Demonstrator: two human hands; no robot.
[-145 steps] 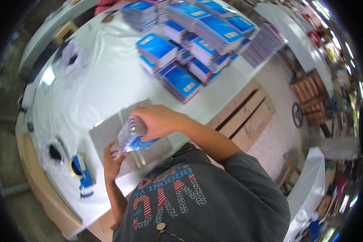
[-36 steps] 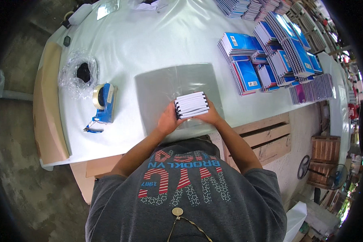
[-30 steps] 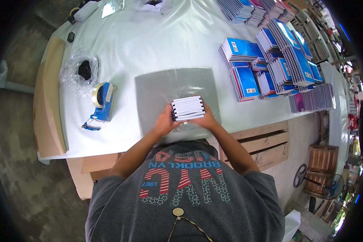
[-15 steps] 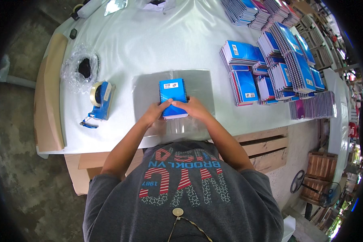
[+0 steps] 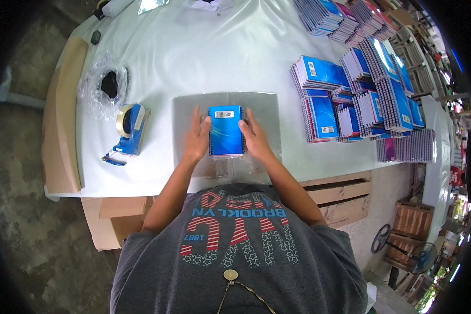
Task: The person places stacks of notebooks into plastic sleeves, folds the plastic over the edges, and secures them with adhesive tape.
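1. Hands first: our left hand (image 5: 196, 140) and right hand (image 5: 254, 137) both reach forward from the near edge of the table (image 5: 193, 57), forearms angled inward, palms down and fingers stretched out pretty flat.
2. Neither hand is really closed on anything. They're open, with the fingers of each pressed against a long side of the blue notebook stack (image 5: 225, 131), left hand on its left edge, right hand on its right.
3. That stack sits squarely between our hands, cover up, lying on a grey plastic sheet (image 5: 261, 107) spread near the middle of the table's near edge.
4. Off toward the left edge we've got a blue tape dispenser (image 5: 129, 128), well apart from the left hand, and a crumpled clear bag (image 5: 103, 88) with something dark inside, further back.
5. Over by the right edge are piles of more blue notebooks (image 5: 350, 94), apart from the right hand.
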